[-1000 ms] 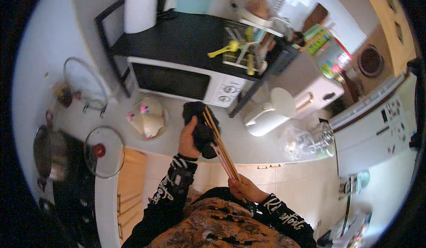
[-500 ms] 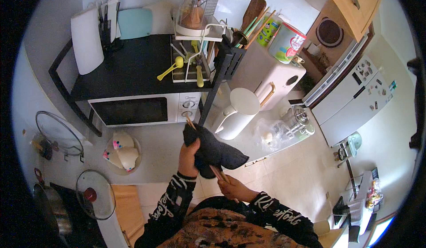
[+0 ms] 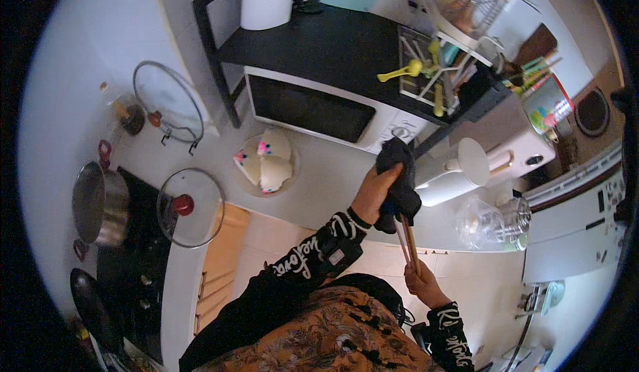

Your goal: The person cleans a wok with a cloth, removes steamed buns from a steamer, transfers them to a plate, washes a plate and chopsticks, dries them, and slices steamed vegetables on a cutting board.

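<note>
My left hand (image 3: 376, 195) is closed around a crumpled black cloth (image 3: 399, 182), above the near edge of the counter. Out of the cloth's lower side come wooden chopsticks (image 3: 409, 239), slanting down toward me. Their lower ends sit in my right hand (image 3: 425, 285), whose fingers are wrapped round them. The upper part of the chopsticks is hidden inside the cloth. Left of my hands, a plate (image 3: 293, 175) on the counter holds several white buns (image 3: 274, 171) with pink and blue details.
A glass lid (image 3: 192, 207) with a red knob lies near the stove (image 3: 136, 265), by a steel pot (image 3: 106, 202). Behind the buns stands a white microwave (image 3: 309, 109) under a black shelf. A white kettle (image 3: 459, 165) and a clear plastic bag (image 3: 479, 222) are on the right.
The view has swung left, showing more of the stove. My right hand has drawn away from the cloth, baring more of the chopsticks below it. Their upper tips no longer poke out.
</note>
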A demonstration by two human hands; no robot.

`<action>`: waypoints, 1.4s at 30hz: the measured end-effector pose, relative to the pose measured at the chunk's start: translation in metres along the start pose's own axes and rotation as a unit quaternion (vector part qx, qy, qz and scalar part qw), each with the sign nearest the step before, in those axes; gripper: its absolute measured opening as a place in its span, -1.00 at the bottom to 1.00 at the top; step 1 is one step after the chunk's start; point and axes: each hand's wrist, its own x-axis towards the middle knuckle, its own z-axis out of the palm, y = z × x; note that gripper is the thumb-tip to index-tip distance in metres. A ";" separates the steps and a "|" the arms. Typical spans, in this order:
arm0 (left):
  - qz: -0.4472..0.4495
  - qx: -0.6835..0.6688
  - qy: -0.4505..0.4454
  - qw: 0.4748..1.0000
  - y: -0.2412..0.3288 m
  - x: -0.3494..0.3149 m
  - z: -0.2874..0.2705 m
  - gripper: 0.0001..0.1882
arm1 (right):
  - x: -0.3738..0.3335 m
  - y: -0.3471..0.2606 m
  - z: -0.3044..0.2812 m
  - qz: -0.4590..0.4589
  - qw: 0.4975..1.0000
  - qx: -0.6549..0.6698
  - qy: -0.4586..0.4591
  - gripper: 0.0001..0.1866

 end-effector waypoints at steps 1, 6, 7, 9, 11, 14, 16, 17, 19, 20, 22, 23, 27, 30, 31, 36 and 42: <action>-0.018 -0.030 0.005 0.999 0.000 -0.001 -0.001 -0.76 | 0.003 -0.005 0.001 0.012 1.000 -0.011 0.003 -0.87; -0.315 -0.333 -0.022 0.889 0.012 -0.018 0.010 -0.76 | 0.019 -0.038 0.010 -0.014 0.993 -0.116 0.002 -0.83; -0.237 -0.222 -0.042 0.945 0.014 -0.019 0.011 -0.74 | 0.021 -0.042 0.011 0.024 0.994 -0.103 0.010 -0.81; -0.238 -0.130 -0.049 0.961 0.017 -0.015 0.012 -0.69 | 0.024 -0.045 0.011 0.008 0.999 -0.044 -0.004 -0.77; -0.255 -0.267 -0.024 0.929 0.020 -0.008 0.012 -0.69 | 0.022 -0.046 0.007 0.006 0.999 -0.038 0.019 -0.73; -0.337 -0.343 0.025 0.877 0.025 0.004 0.009 -0.69 | 0.013 -0.052 -0.011 -0.063 0.996 -0.052 0.036 -0.70; -0.303 -0.390 -0.005 0.870 0.028 0.009 0.014 -0.68 | 0.003 -0.066 -0.032 -0.142 0.983 -0.062 0.100 -0.67; -0.308 -0.353 -0.009 0.883 0.030 0.012 0.019 -0.68 | -0.001 -0.078 -0.044 -0.203 0.968 -0.052 0.136 -0.68; -0.265 -0.261 -0.066 0.926 0.035 0.014 0.030 -0.69 | -0.006 -0.113 -0.074 -0.335 0.915 -0.077 0.209 -0.66; -0.288 -0.293 -0.089 0.907 0.037 0.017 0.035 -0.67 | -0.006 -0.133 -0.087 -0.361 0.885 -0.083 0.281 -0.66; -0.295 -0.321 -0.131 0.891 0.042 0.022 0.046 -0.62 | -0.008 -0.174 -0.111 -0.384 0.841 -0.047 0.377 -0.69; -0.270 -0.252 -0.143 0.918 0.044 0.025 0.051 -0.62 | -0.007 -0.196 -0.124 -0.431 0.812 -0.027 0.394 -0.69; -0.323 -0.340 -0.147 0.871 0.050 0.037 0.070 -0.62 | 0.024 -0.279 -0.166 -0.522 0.727 -0.026 0.445 -0.61; -0.284 -0.236 -0.112 0.923 0.051 0.040 0.084 -0.67 | 0.056 -0.316 -0.182 -0.567 0.701 0.008 0.433 -0.66; -0.309 -0.292 -0.106 0.899 0.050 0.040 0.088 -0.68 | 0.067 -0.325 -0.185 -0.570 0.698 0.016 0.433 -0.67; -0.279 -0.229 -0.071 0.930 0.044 0.044 0.099 -0.71 | 0.104 -0.345 -0.192 -0.576 0.725 0.027 0.377 -0.70; -0.354 -0.249 -0.031 0.901 0.037 0.041 0.104 -0.70 | 0.124 -0.364 -0.196 -0.584 0.706 -0.060 0.395 -0.68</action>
